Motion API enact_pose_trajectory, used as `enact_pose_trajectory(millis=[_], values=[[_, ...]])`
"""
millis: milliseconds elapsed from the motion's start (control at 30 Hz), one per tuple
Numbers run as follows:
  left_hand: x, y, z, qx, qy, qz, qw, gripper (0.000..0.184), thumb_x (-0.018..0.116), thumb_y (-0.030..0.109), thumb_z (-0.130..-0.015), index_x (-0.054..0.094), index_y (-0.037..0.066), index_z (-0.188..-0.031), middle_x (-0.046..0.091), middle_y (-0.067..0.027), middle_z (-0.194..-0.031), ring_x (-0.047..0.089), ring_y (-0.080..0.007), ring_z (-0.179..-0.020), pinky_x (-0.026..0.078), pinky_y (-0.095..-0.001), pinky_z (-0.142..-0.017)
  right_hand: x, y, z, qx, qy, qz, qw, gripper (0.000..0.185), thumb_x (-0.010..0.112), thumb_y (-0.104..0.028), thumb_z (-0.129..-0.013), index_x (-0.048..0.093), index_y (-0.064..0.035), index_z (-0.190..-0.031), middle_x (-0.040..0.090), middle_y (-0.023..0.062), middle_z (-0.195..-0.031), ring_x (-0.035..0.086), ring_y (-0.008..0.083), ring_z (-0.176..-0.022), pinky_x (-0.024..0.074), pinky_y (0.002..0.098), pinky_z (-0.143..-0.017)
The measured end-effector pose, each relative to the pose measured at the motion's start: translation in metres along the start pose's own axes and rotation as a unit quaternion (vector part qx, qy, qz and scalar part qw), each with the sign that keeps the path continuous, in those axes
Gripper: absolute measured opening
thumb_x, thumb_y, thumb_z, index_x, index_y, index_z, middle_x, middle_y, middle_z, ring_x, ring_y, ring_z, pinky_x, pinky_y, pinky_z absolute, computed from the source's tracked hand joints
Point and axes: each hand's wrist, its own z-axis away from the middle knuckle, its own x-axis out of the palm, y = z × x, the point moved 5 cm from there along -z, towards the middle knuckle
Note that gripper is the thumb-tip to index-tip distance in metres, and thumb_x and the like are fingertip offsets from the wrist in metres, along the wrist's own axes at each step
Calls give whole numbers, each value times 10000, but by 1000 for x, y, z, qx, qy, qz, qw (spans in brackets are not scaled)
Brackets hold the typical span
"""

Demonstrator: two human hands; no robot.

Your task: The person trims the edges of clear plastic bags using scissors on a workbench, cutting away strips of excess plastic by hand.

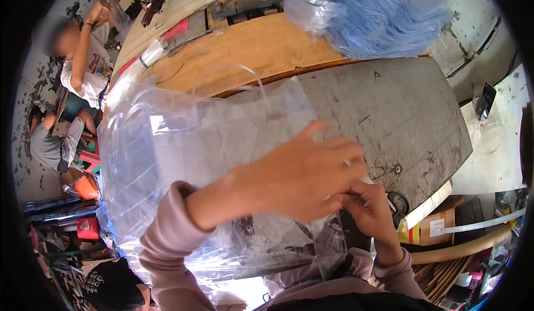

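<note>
Across the near and left parts of the grey counter (400,111) lie clear plastic bags (183,155), creased and overlapping, with a looped clear handle (261,83) reaching over the edge of a wooden board (250,58). Over their right side, the left hand (300,172) is slightly blurred, its index finger lifted apart and the other fingers bent; whether it grips anything cannot be told. Its lower side meets the right hand (370,208), whose thumb and index fingertip are drawn together; what lies between them is too small to make out. Just below both hands hangs a crumpled piece of clear plastic (329,244).

Beyond the grey surface, a large heap of bluish plastic (384,19) rests at the right end of the wooden board. Near the counter's right edge are a dark loop-shaped handle (398,202) and a cardboard box (435,229) bearing a white label. Farther right, a dark phone (485,101) leans on a pale surface (500,150).

To the left, a person in a white shirt (89,69) raises both hands near clear plastic, and a second person in grey (47,144) sits low by the wall. Below them are an orange packet (87,187), a red one (87,228) and, nearer, a black cap with white lettering (114,286).
</note>
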Motion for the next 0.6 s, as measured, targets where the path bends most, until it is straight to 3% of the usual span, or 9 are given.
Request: enact_pose_trajectory(millis=[133,200,233,300,333,400,600], values=[[12,-35,13,-2,-95,80,992,168,632,293,-804,591,129,-806,544,4,-728,551,-151,-780,311,-417,-892,-7,7,3,90,-18,-46,995,62,558,18,-814,604,10,-855,618,90,-718,614,203,-722,459,286,-650],[8,-38,18,-43,-102,79,991,199,647,317,-798,603,129,-753,565,38,-725,550,-143,-771,310,-390,-874,-21,-9,13,-100,74,222,967,153,560,32,-784,579,5,-934,589,122,-845,569,284,-861,449,338,-723],[7,-39,19,-45,-102,79,991,199,647,317,-798,603,129,-753,565,38,-725,550,-143,-771,310,-390,-874,-25,-10,20,-100,73,221,967,153,560,32,-784,579,5,-934,589,122,-845,569,284,-861,449,338,-723],[3,-43,21,-59,-80,112,989,181,658,296,-790,606,136,-723,565,39,-695,549,-144,-753,307,-372,-862,-41,-11,40,-18,142,376,915,295,580,34,-748,539,-14,-1036,511,146,-962,493,336,-951,422,384,-784],[5,-45,22,-62,-78,115,988,181,658,296,-790,606,136,-723,565,39,-695,549,-144,-753,307,-372,-862,-43,-11,50,-17,139,377,916,295,580,34,-748,539,-14,-1036,511,146,-962,493,336,-951,422,384,-784],[9,-47,21,-49,-62,126,989,191,651,282,-800,598,132,-693,558,31,-678,544,-142,-722,304,-381,-859,-48,0,68,102,108,426,892,449,605,37,-709,494,-39,-1137,455,150,-1001,468,344,-947,407,412,-790],[30,-50,15,-40,-107,121,986,181,635,258,-812,584,135,-689,520,50,-641,537,-135,-702,296,-418,-896,-57,10,75,110,52,475,871,566,607,36,-706,454,-58,-1242,455,175,-975,475,355,-892,402,403,-798]])
